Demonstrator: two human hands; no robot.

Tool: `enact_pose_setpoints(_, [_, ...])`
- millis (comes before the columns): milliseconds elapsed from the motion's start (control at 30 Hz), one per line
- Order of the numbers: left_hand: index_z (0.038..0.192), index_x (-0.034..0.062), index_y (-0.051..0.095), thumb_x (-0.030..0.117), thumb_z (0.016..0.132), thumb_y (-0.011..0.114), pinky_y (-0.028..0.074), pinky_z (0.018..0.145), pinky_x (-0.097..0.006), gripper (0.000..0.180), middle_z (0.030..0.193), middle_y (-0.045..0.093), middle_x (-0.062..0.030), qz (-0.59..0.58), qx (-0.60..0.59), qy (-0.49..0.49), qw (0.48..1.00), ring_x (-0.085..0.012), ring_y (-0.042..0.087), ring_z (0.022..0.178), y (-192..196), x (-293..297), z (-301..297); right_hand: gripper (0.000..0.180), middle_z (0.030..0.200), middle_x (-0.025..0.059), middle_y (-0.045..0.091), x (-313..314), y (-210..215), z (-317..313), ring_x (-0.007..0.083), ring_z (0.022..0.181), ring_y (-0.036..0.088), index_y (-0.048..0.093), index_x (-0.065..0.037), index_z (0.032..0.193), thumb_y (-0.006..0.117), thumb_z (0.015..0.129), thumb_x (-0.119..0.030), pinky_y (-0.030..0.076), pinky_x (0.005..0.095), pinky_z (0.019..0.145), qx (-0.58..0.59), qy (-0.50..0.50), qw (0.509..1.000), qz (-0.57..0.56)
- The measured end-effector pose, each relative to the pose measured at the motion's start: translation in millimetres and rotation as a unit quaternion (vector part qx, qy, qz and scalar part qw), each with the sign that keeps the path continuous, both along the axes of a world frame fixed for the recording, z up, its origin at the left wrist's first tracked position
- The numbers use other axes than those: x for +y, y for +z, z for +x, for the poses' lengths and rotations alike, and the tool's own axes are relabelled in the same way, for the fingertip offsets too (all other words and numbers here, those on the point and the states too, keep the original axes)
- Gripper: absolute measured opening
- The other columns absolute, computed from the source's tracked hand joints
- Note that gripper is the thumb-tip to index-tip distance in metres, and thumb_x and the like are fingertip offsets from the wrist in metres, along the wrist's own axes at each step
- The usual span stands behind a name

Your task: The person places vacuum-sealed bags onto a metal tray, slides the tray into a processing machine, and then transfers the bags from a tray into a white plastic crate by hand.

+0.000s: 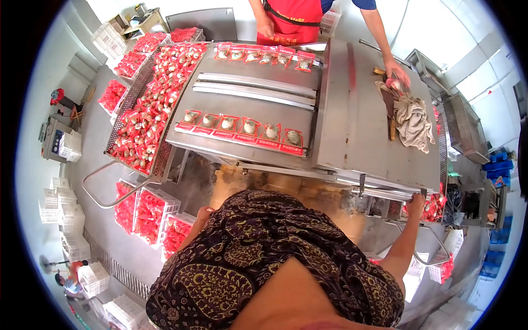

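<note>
In front of me stands a steel vacuum sealing machine with an open bed (253,115) and a lid (335,121) over its right side. Along the near edge of the bed lies a row of red and clear packets (226,123), each with a pale egg-like item inside. A second row of packets (266,56) lines the far edge. My right hand (416,203) is wrapped round the end of the metal bar (388,192) along the lid's near edge. Beside my waist hangs my left hand (204,213), away from the machine, its fingers mostly hidden by my dress.
At the left, a perforated metal trough (157,104) is heaped with filled packets. White crates (151,212) of red packets stand below it. Opposite me, a co-worker in a red apron (291,19) rests a hand (396,71) near a crumpled cloth (412,121) on the lid.
</note>
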State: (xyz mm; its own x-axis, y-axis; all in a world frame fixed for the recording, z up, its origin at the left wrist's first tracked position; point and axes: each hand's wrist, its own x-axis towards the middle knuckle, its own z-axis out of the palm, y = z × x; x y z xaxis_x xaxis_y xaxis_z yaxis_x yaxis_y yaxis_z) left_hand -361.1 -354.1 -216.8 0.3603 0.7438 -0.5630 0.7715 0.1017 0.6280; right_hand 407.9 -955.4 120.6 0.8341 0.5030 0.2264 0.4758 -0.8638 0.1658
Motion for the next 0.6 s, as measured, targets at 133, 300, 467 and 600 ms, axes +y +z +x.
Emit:
enact_pose_setpoints(133, [0.083,0.0085,0.077,0.023,0.074,0.074,0.051,0.068,-0.034,0.017,0.075,0.072,-0.0088,-0.013,-0.009,0.011,1.0,-0.0204,0.068,0.069,-2,-1,2,0.01,0.082,0.0123,0.062,0,0,0,0.0335,0.089,0.058,0.065,-0.004,0.075,0.065,0.065,-0.003,0.045,0.0467,0.089,0.009,-0.008,1.0,-0.012])
enact_pose_setpoints(300, [0.083,0.0109,0.077,0.024,0.072,0.075,0.052,0.069,-0.033,0.017,0.076,0.072,-0.0082,-0.007,0.01,0.014,1.0,-0.0195,0.068,0.071,43,-10,10,0.01,0.079,0.0163,0.058,-2,2,-2,0.0376,0.084,0.055,0.06,-0.004,0.075,0.058,0.066,-0.001,0.046,0.049,0.077,-0.044,0.083,0.994,0.054])
enact_pose_setpoints(467, [0.083,0.0133,0.076,0.029,0.068,0.08,0.053,0.07,-0.033,0.022,0.077,0.072,-0.0085,0.009,0.026,-0.014,1.0,-0.0197,0.068,0.072,85,-13,10,0.015,0.084,0.015,0.06,0,9,-10,0.0378,0.089,0.055,0.062,-0.003,0.081,0.06,0.067,0.001,0.044,0.0498,0.082,-0.024,0.051,0.996,0.063])
enact_pose_setpoints(600, [0.085,0.0129,0.076,0.032,0.067,0.081,0.053,0.07,-0.033,0.027,0.077,0.072,-0.0092,-0.015,0.083,0.006,0.996,-0.0211,0.069,0.072,91,-18,4,0.018,0.083,0.0143,0.06,7,19,-16,0.0377,0.084,0.055,0.06,-0.003,0.081,0.062,0.064,0.003,0.044,0.0491,0.077,-0.038,0.091,0.991,0.087])
